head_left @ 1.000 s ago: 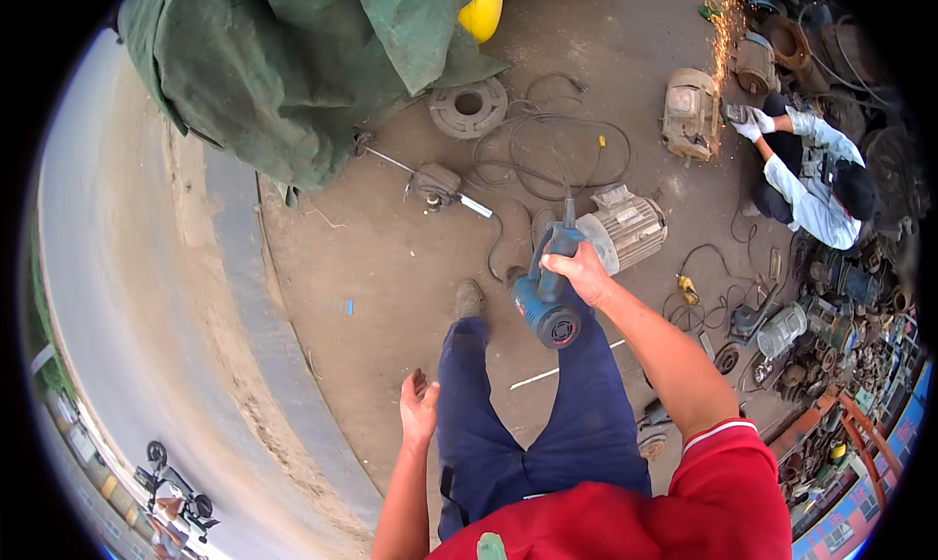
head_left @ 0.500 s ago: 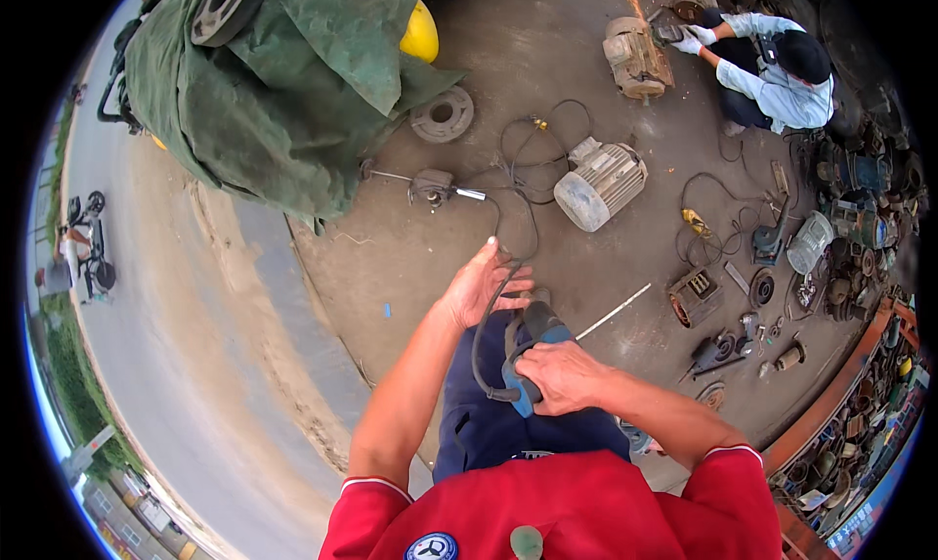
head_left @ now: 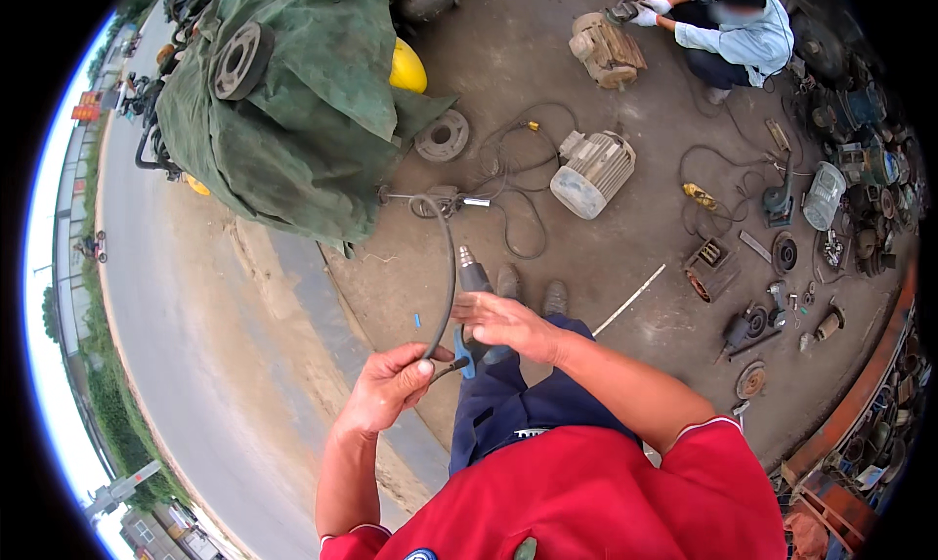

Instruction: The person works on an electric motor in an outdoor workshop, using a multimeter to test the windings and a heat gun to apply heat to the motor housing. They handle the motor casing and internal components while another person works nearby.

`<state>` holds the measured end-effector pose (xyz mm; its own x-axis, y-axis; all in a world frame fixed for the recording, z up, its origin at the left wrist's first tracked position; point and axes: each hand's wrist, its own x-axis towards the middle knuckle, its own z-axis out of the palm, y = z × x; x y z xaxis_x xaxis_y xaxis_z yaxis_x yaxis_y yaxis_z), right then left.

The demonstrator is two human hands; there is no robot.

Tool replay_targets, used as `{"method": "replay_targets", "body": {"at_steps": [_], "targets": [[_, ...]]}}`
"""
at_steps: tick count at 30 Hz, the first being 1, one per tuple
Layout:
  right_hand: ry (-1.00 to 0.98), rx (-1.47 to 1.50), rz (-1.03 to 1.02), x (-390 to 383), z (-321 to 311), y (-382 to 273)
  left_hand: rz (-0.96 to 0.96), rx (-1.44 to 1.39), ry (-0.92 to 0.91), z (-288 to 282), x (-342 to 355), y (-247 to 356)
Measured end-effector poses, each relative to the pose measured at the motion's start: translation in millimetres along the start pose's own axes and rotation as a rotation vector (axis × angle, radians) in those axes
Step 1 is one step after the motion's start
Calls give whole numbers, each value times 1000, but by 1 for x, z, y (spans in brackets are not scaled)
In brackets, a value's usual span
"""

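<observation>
Your left hand (head_left: 393,389) pinches a black power cord (head_left: 447,267) between thumb and curled fingers, just below and to the left of the tool. Your right hand (head_left: 508,323) lies over the rear of a blue power tool (head_left: 473,296), fingers partly spread; how firmly it closes on the body you cannot tell from this angle, since the hand hides the handle.

That tool's long axis runs away from you, its grey nose pointing forward and slightly left, out past your fingers toward your shoes (head_left: 532,291). From the pinch, the cord rises in an arc ahead of the grip and loops off toward a small grinder (head_left: 440,200) lying on the ground.

Beyond the grip spreads a bare, dusty concrete yard (head_left: 625,237). Ahead and to the right of your right hand lies a grey electric motor (head_left: 590,173). Ahead and left sits a heap under a green tarpaulin (head_left: 303,110), with a yellow hard hat (head_left: 406,68) at its edge. Farther right, scattered tools and metal parts (head_left: 782,267) cover the ground. Far ahead, another person (head_left: 733,27) crouches over a second motor (head_left: 606,50).
</observation>
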<state>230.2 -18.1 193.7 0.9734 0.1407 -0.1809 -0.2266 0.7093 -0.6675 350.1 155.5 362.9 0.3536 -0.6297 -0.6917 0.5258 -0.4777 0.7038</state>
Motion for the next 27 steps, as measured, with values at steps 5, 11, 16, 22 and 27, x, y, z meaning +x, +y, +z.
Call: {"method": "replay_targets", "body": {"at_steps": [5,11,16,22,27], "targets": [[114,814,-153,67,58,-48,30,131,241,-52,-67,-44],[1007,931,-189,106,-91,-7,320,-186,727,-260,-238,-116],[1144,1018,-128,62,-122,43,277,-639,1052,-396,-301,-218],[773,272,-428,47,156,1,93,-538,990,-425,-229,-264],[757,664,-293,39,195,19,117,-389,788,-413,-177,-241]]}}
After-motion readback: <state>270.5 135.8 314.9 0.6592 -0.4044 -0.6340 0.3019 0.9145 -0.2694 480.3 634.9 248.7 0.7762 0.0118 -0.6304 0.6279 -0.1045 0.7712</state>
